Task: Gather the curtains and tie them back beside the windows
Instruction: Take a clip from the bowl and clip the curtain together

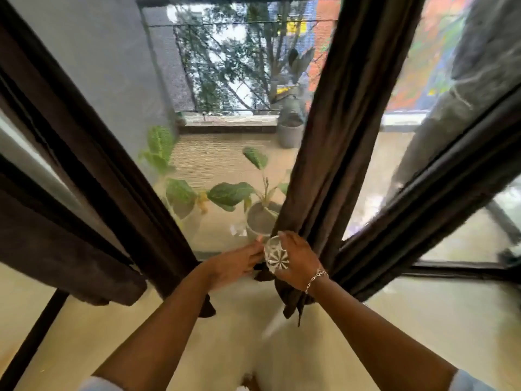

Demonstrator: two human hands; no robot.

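Head view, looking down at the window. The middle curtain [338, 131], dark brown, is bunched into a narrow column. It runs from the top of the view to its hem by the pale floor [231, 348], just right of centre. Both my hands are on its low, near part.

Right hand [297, 258]: grip curled round a white tie-back clasp [277, 256], round with a dark star pattern. It holds the clasp against the left edge of the bunched curtain. Chain bracelet [316, 277] on that wrist.

Left hand [239, 263]: grip open, fingers fairly straight, tips touching the clasp's left rim. A short dark strip shows under those fingers; I can't tell whether it is a tie band or a curtain fold.

The left curtain [107, 170] slants along the left frame, well apart from the middle one. Another dark panel [56, 238] sits at the near left. The right curtain [451, 193] slants along the right frame.

Through the mesh screen [118, 80] between the curtains I see:
- a leafy potted plant [262, 218] just beyond the clasp
- a grey pot [290, 134] farther off, by the balcony ledge
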